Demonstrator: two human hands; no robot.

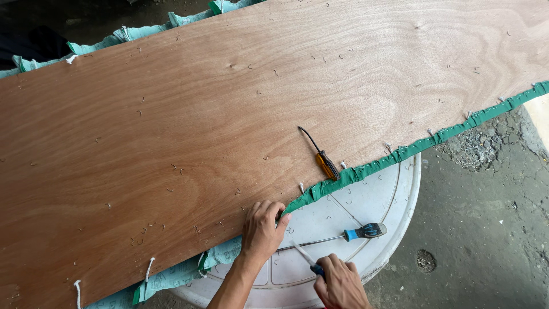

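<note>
A large plywood board (229, 114) lies across a round white plastic stand (400, 194), with green fabric (400, 153) wrapped along its edges and several loose staples scattered on top. My left hand (262, 229) presses on the board's near edge, fingers curled over the green fabric. Just below it, my right hand (340, 283) holds a thin tool with a blue handle and white tip (303, 256), pointed toward the fabric edge. A small screwdriver with an orange handle (326, 164) rests on the board near the edge.
A second screwdriver with a blue and black handle (360, 232) lies on the white stand. Rough grey concrete floor (486, 229) with debris extends to the right. White cord ends (150, 268) stick out of the fabric along the near edge.
</note>
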